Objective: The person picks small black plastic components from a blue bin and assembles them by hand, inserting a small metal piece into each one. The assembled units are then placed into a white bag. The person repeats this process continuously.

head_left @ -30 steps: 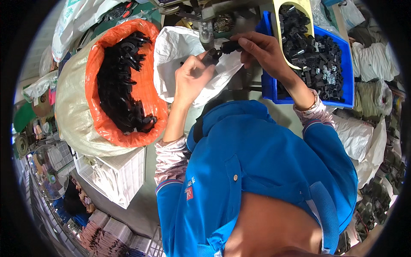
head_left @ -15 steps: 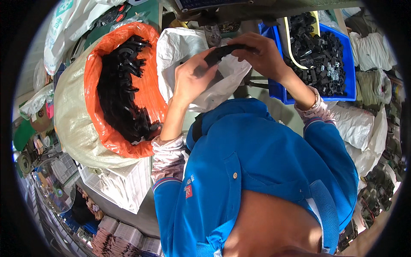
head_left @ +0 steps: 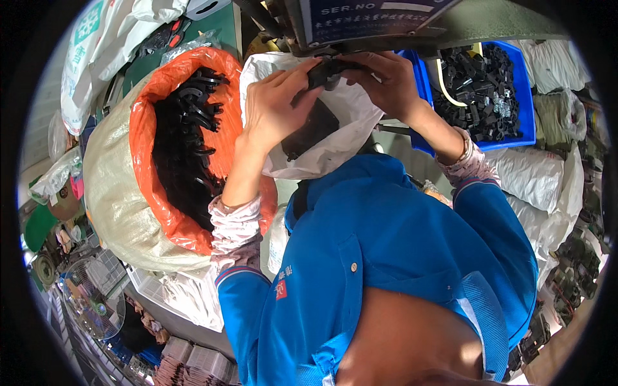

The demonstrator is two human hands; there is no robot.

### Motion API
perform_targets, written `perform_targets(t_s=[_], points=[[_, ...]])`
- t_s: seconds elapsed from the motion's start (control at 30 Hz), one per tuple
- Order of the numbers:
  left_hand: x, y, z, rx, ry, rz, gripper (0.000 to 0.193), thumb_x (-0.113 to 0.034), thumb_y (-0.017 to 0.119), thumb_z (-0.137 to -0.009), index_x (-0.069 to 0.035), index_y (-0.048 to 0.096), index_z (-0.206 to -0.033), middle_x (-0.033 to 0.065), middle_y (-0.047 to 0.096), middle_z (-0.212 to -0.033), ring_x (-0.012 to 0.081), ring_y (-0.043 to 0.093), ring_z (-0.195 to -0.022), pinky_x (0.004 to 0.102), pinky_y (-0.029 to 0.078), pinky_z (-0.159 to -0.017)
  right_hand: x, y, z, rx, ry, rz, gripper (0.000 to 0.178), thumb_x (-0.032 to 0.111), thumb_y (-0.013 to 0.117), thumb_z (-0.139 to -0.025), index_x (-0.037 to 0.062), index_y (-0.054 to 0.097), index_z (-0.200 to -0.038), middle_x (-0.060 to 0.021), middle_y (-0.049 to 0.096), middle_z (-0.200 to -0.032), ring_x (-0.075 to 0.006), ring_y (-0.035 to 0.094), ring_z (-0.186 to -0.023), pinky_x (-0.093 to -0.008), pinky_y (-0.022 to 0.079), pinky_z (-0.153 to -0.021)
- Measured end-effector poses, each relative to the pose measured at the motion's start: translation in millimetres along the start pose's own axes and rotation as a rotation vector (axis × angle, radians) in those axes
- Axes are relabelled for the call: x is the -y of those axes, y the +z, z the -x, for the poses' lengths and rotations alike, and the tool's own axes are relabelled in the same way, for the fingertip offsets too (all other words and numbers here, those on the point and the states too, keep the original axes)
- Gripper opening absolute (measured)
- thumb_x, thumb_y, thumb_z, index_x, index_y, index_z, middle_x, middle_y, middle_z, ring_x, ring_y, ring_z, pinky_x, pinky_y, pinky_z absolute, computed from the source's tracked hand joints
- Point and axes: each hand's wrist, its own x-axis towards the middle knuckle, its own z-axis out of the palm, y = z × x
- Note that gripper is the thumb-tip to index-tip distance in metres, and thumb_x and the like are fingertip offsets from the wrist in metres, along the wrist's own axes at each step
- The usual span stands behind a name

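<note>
A black curved plastic part is held between my two hands, close under a machine's metal head. My left hand grips its left end with the fingers bent around it. At the other end, my right hand pinches the part between thumb and fingers. Below the hands gapes a white plastic bag with dark pieces inside. The machine head hides part of the far side of the held part.
On the left stands a large woven sack with an orange liner, full of black curved parts. A blue bin of small black and clear pieces is at the right. White wrapped bundles lie below the bin.
Both hands have moved the black part farther away, up against the machine head. My view has shifted, so more of the machine and the white bag's inside show.
</note>
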Motion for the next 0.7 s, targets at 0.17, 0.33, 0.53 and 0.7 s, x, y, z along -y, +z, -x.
perform_targets(t_s=[0.17,0.33,0.53,0.7], points=[[13,-1,-15,0.072,0.001,-0.01,0.022,-0.017,0.075,-0.076,-0.007,0.064,-0.092,0.0079,0.068,-0.08,0.0294,0.064,-0.069,0.0367,0.051,-0.058,-6,-1,3,-0.003,0.157,-0.063,0.025,0.004,0.075,-0.082,-0.001,0.07,-0.106,-0.0154,0.069,-0.094,-0.0188,0.071,-0.074,-0.0286,0.056,-0.061],[28,7,-19,0.232,-0.05,0.024,0.035,-0.018,0.077,-0.079,-0.009,0.068,-0.112,0.0099,0.058,-0.071,0.0229,0.059,-0.059,0.0324,0.047,-0.056,-9,2,3,0.063,0.319,-0.045,0.023,0.003,0.069,-0.088,-0.0046,0.068,-0.11,-0.0091,0.068,-0.082,-0.0103,0.063,-0.067,-0.0231,0.052,-0.06],[23,-1,-10,0.091,-0.032,0.07,0.025,-0.026,0.075,-0.081,-0.008,0.063,-0.093,0.01,0.066,-0.077,0.0296,0.064,-0.067,0.0379,0.048,-0.06,-20,-5,4,0.204,0.371,-0.013,0.027,0.019,0.067,-0.092,0.0023,0.069,-0.113,-0.013,0.071,-0.093,-0.014,0.068,-0.074,-0.0272,0.055,-0.065],[24,1,-1,0.154,-0.178,0.2,0.021,-0.023,0.075,-0.082,-0.007,0.065,-0.092,0.009,0.065,-0.075,0.0253,0.061,-0.058,0.0334,0.046,-0.055,-94,-4,-11,0.237,0.416,0.006,0.033,0.027,0.056,-0.096,0.0022,0.068,-0.114,-0.0177,0.07,-0.103,-0.026,0.068,-0.095,-0.0382,0.053,-0.084]])
